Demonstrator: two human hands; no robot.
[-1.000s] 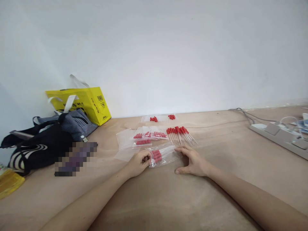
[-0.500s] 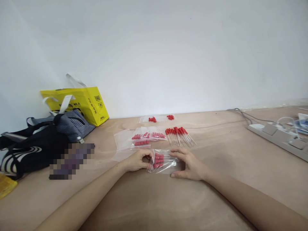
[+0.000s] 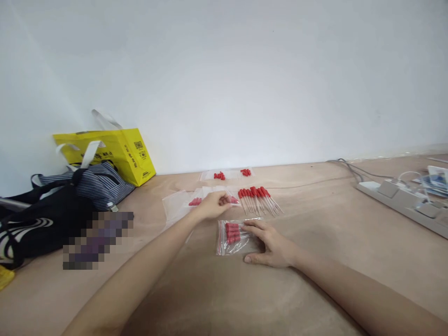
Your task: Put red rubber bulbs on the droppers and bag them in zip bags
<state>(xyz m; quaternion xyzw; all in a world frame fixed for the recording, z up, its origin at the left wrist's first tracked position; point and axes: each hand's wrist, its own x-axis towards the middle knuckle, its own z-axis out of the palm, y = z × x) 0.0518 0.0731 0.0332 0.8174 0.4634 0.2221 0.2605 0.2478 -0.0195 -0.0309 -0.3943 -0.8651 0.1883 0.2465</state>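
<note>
A clear zip bag (image 3: pixel 224 247) lies on the table with several red-tipped sticks (image 3: pixel 233 232) inside. My right hand (image 3: pixel 271 243) rests on the bag's right end, fingers spread. Farther back, my left hand (image 3: pixel 215 205) is over a group of small bags with red-tipped pieces (image 3: pixel 195 201); its fingers are curled, and whatever they may hold is too small to make out. Just right of it, loose red-tipped white sticks (image 3: pixel 258 198) lie fanned in a row. Behind, near the wall, a flat clear bag (image 3: pixel 231 174) has small red pieces at both ends.
At the left are a yellow bag (image 3: pixel 138 158), a striped bag (image 3: pixel 101 183) and a black bag (image 3: pixel 45 219), with a blurred item (image 3: pixel 100 238) before them. A white power strip (image 3: pixel 402 200) with cables and some papers (image 3: pixel 437 179) are at the right.
My left hand has let go of the zip bag's left edge and moved back to the small bags. My right hand has stayed on the zip bag. The view has shifted slightly.
</note>
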